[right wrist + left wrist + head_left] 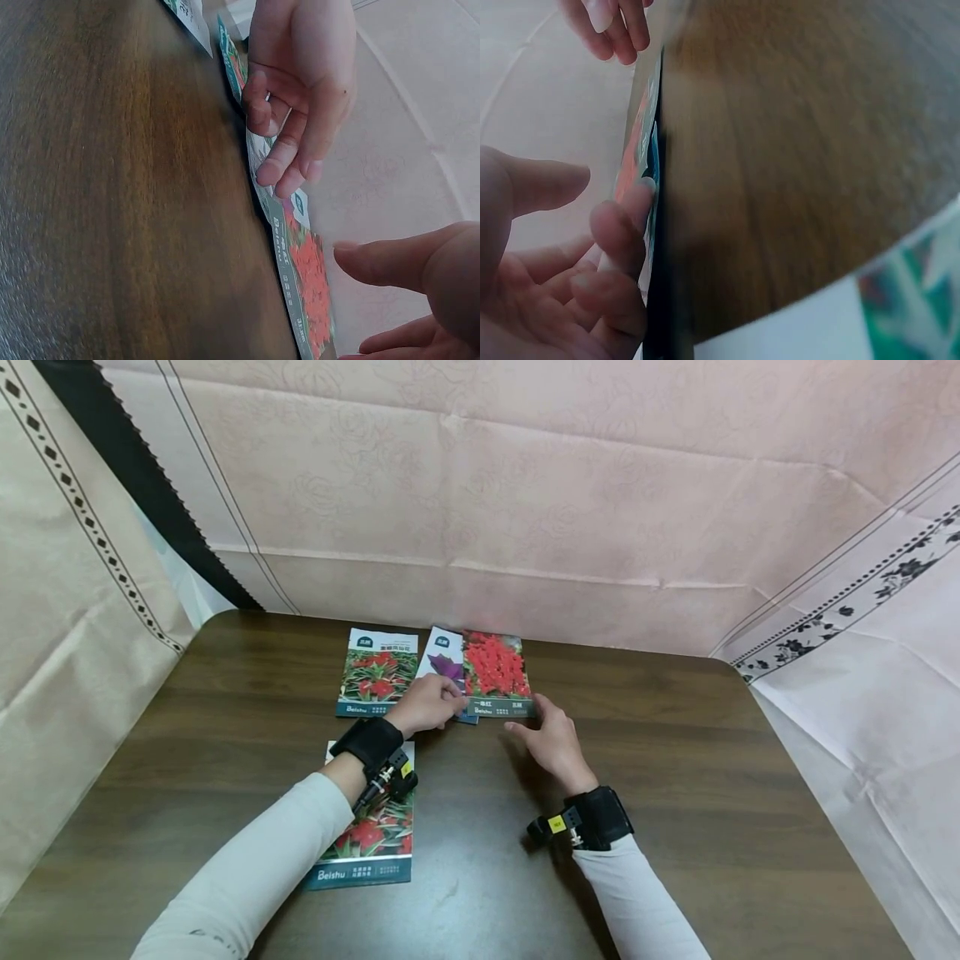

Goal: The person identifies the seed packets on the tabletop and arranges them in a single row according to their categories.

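My left hand [429,703] reaches to the lower edge of two overlapping seed packets, a fingertip touching there and the thumb held apart from it. The lower one, a packet with a purple flower [444,665], is partly covered by a packet with red flowers [497,667]. At that red packet's lower right corner is my right hand [553,742], thumb and fingers spread. Left of them lies a packet with red blooms among green leaves [377,672]. In the right wrist view, the left hand's fingers [276,163] hover over the packets' edges.
Nearer the front, another seed packet [367,870] lies partly hidden under my left forearm. The packets lie on a brown wooden table [480,827], three of them along its far edge. A pale patterned cloth [480,510] hangs behind it.
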The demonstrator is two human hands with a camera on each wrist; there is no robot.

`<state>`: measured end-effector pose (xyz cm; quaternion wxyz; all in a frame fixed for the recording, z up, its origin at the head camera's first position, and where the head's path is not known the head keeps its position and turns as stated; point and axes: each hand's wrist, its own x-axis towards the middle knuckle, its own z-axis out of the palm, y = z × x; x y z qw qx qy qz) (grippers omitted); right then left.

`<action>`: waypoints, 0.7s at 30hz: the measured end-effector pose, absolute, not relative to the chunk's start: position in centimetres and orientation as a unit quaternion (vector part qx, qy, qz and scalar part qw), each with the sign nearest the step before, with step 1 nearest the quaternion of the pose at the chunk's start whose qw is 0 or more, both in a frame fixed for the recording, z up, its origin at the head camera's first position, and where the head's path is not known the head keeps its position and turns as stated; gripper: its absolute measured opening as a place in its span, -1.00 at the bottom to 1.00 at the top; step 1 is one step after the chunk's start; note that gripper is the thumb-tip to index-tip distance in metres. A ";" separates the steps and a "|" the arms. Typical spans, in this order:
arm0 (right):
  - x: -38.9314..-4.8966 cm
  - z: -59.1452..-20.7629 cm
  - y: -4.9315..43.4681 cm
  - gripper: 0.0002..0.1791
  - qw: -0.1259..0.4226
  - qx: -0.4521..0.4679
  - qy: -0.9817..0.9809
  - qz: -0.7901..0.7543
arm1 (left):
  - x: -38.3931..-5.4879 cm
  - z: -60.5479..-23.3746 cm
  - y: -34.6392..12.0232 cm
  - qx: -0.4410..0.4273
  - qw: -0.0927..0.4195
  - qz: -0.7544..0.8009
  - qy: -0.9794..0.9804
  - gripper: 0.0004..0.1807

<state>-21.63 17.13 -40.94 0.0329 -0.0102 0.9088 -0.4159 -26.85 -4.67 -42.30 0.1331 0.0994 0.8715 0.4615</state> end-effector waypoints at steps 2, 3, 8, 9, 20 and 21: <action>-21.7 -40.9 17.1 -0.21 0.034 -0.008 0.909 -0.416 | -26.9 -42.2 -4.5 0.096 0.135 0.463 0.871 -0.72; -21.7 -40.9 17.1 -0.22 0.035 -0.007 0.908 -0.416 | -27.0 -42.2 -4.4 0.094 0.136 0.463 0.871 -0.72; -21.7 -41.0 17.1 -0.25 0.046 -0.003 0.906 -0.422 | -27.2 -42.0 -4.1 0.090 0.140 0.468 0.868 -0.72; -21.8 -41.1 17.1 -0.25 0.048 -0.003 0.905 -0.423 | -27.2 -42.0 -4.0 0.088 0.141 0.468 0.868 -0.73; -22.0 -41.4 17.2 -0.26 0.050 0.004 0.907 -0.418 | -27.7 -42.2 -3.6 0.049 0.110 0.463 0.878 -0.74; -22.0 -41.4 17.2 -0.26 0.051 0.004 0.907 -0.418 | -27.8 -42.2 -3.5 0.047 0.109 0.464 0.878 -0.74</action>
